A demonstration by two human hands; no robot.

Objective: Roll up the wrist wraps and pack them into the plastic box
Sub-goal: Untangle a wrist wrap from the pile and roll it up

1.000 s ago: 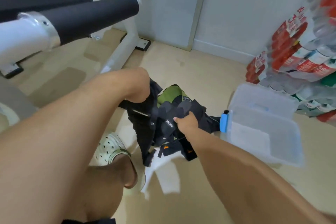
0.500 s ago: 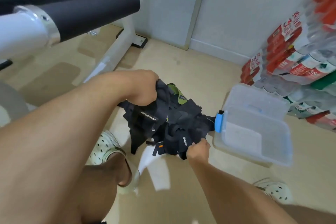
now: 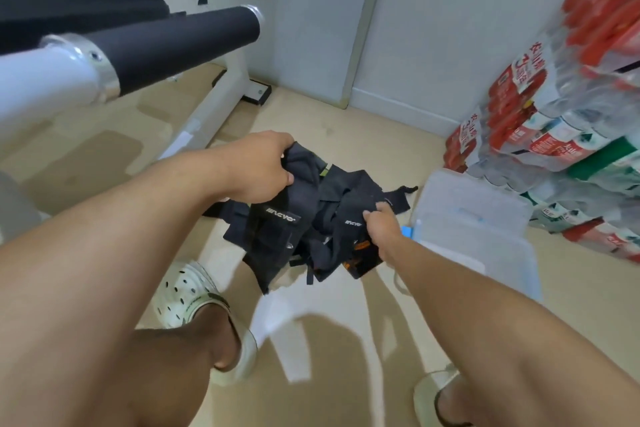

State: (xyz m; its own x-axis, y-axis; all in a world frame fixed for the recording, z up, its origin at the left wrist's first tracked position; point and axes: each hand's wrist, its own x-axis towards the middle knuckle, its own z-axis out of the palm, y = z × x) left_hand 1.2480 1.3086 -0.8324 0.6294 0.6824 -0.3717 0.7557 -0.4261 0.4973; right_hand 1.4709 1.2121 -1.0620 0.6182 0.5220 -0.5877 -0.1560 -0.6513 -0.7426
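Observation:
A tangled bundle of black wrist wraps [image 3: 304, 222] with white logos, a bit of green and an orange tag hangs above the floor at mid-frame. My left hand [image 3: 258, 168] grips the bundle's upper left edge. My right hand [image 3: 382, 225] pinches a wrap on its right side. The clear plastic box [image 3: 485, 239] with a blue latch lies open on the floor just right of the bundle, and I see nothing inside it.
A white gym frame with a black foam roller [image 3: 180, 42] juts in from the upper left. Shrink-wrapped packs of water bottles [image 3: 561, 104] are stacked along the right wall. My feet in pale clogs [image 3: 194, 302] stand below the bundle on the beige floor.
My left hand has shifted right along the top of the bundle. My right hand moved from the bundle's lower edge up to its right side. The wraps have spread out wider.

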